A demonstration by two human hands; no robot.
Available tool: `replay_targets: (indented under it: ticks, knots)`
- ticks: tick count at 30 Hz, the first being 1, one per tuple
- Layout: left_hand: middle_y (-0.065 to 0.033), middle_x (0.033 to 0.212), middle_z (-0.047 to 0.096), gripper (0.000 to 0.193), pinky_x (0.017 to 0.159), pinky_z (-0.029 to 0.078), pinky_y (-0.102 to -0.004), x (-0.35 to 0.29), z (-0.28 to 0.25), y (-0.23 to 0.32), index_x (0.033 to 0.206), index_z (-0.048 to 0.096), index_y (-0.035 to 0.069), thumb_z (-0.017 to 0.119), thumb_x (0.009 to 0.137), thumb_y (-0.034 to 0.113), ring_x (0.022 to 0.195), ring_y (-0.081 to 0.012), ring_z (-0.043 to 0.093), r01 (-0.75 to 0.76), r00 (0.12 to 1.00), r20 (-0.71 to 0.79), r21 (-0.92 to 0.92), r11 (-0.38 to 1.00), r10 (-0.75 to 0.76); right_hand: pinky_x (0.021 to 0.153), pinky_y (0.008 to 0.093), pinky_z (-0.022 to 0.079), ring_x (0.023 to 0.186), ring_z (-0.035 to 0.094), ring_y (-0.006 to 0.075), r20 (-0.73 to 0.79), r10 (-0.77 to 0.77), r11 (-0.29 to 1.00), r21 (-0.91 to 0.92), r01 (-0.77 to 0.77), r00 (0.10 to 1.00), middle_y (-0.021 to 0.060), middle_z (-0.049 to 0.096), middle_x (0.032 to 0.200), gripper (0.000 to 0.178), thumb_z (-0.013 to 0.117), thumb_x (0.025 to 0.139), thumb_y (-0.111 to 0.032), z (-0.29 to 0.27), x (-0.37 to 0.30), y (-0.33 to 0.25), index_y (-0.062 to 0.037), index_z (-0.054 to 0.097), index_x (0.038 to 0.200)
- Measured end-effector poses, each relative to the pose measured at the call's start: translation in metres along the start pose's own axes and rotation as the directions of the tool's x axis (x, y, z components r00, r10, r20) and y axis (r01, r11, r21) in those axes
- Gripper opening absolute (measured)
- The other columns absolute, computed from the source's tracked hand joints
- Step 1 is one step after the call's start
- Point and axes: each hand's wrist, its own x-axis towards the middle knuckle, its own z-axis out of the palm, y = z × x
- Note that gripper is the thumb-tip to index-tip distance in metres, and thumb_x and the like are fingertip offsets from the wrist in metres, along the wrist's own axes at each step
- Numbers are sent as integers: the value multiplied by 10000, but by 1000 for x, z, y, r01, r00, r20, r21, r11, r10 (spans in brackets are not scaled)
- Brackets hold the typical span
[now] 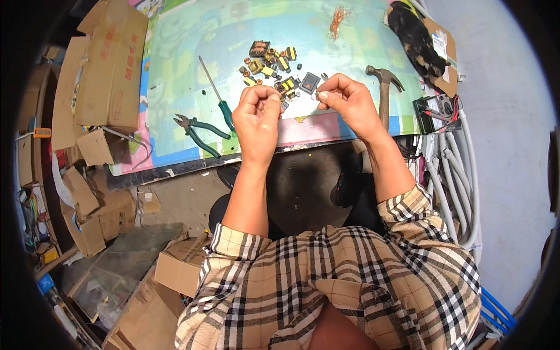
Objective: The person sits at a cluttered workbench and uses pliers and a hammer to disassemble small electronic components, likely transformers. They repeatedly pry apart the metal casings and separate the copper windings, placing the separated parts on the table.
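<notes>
Yellow-taped coil components (pixel 283 62) lie heaped on the patterned mat (pixel 192 46), just beyond your hands. Your left hand (pixel 257 114) has thumb and forefinger drawn together near the heap's lower edge; whether they clamp a small part, I cannot tell. Your right hand (pixel 351 105) brings thumb and forefinger close too, beside the dark grey square block (pixel 310 82), their hold equally unclear. Fine fingertip work on small components seems the step in hand. The next move probably calls for a light, steady pinch; the green-handled cutting pliers (pixel 203 129) and green-handled screwdriver (pixel 225 114) lie untouched to your left.
</notes>
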Motion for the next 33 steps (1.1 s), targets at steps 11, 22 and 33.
replay_targets:
  ticks: [11,22,33]
  knots:
    - [-79,936,637,222,584,453,-278,4,0,5,1051,695,39,704,838,101,623,-117,518,-19,916,-287,664,748,279,667,286,491,719,628,137,-25,-170,902,-407,146,985,76,665,793,75,680,834,-47,12,-3,3,0,661,891]
    - [-146,806,659,167,589,481,-323,-6,17,5,944,682,-17,656,810,80,601,-193,608,-56,988,154,409,911,-8,692,311,499,743,637,193,33,-252,824,-517,232,967,92,670,812,85,681,817,-39,21,-6,-2,-1,655,888]
    - [23,696,579,76,547,390,-219,-4,10,12,853,650,-29,644,850,46,630,-21,470,46,969,208,382,923,-134,708,269,480,739,580,114,35,-110,949,-294,116,993,30,639,788,68,670,813,-12,18,-6,3,5,646,874]
